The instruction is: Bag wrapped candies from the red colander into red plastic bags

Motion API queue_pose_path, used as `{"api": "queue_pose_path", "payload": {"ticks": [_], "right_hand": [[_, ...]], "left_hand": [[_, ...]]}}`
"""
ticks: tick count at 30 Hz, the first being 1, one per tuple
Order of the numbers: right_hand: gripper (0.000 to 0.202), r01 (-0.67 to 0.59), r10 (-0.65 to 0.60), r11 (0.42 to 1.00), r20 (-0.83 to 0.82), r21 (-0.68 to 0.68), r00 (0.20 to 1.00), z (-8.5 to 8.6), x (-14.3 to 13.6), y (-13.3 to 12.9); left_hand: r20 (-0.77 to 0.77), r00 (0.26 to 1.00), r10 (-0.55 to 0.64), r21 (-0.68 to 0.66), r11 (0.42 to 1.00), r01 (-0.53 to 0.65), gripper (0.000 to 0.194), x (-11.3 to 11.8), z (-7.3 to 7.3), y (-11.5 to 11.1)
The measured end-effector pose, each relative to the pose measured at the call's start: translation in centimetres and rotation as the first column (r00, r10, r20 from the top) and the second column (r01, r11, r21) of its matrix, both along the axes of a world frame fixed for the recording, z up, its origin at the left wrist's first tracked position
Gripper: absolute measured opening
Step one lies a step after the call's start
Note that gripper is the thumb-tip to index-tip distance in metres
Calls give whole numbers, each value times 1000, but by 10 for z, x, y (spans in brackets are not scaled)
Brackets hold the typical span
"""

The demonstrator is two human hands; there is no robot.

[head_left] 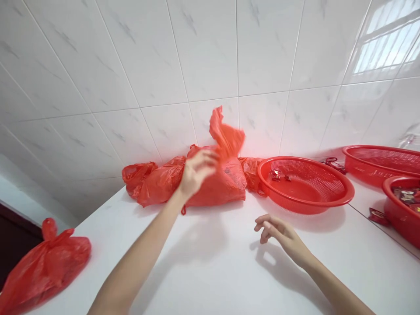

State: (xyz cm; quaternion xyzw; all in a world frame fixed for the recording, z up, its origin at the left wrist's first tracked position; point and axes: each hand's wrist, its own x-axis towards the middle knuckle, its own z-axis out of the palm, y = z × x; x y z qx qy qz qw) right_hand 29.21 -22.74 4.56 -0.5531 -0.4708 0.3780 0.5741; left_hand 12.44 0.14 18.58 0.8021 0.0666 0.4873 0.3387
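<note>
A loose red plastic bag (229, 136) is in the air, crumpled and blurred with motion, above and slightly in front of the big full bag (225, 188), my landmark here. My left hand (197, 173) reaches up in front of that landmark, fingers partly bent at the loose bag's lower edge. The blur hides the contact, so I cannot tell whether this grip is closed on the plastic or just letting it go.

My right hand (280, 236) is nearer to me and to the right of the big full bag, above the white counter (210, 275). Its grip is empty and moderately wide, fingers gently curved.

The step in hand, as I judge it, is handling the light, loose bag by one edge. The next move calls for steady control of that edge, clear of the filled bags.

Just left of the big full bag lie bunched red bags (164, 181), against the tiled wall (213, 65). Just right of it is a crumpled bag (251, 168), then a round red basket (305, 186) with small wrapped packets (276, 175) inside. Farther right stand two more red baskets (390, 168). Well to the left, closer to me, sits a knotted red bag (49, 264).
</note>
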Motion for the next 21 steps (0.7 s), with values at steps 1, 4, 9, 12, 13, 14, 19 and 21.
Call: {"api": "queue_pose_path", "payload": {"ticks": [1,4,9,12,13,14,19,21], "right_hand": [[49,12,-10,1000,-95,16,995,1,1,1],[57,26,-13,999,-287,42,958,2,3,4],[59,23,-24,1000,-310,-9,950,1,5,4],[58,29,-34,999,-260,-24,965,-1,7,2],[57,28,-32,999,-243,-23,969,-2,7,1],[57,28,-32,999,-229,-22,973,-3,8,1],[58,32,-37,999,-143,-38,989,-2,6,-1],[57,24,-29,998,-95,-52,995,0,4,-1]], "left_hand": [[-126,992,-22,120,992,37,7,-9,-20,-17],[-294,956,14,350,932,94,20,-25,-68,-53],[-223,957,185,452,889,-67,23,-24,-81,-48],[-143,944,298,453,868,-205,21,-23,-64,-24],[-113,933,342,444,857,-260,20,-24,-56,-14],[-77,916,394,423,844,-328,19,-26,-48,-3],[74,644,761,49,642,-765,23,-43,2,78],[-8,534,845,-54,533,-844,23,-53,16,107]]}}
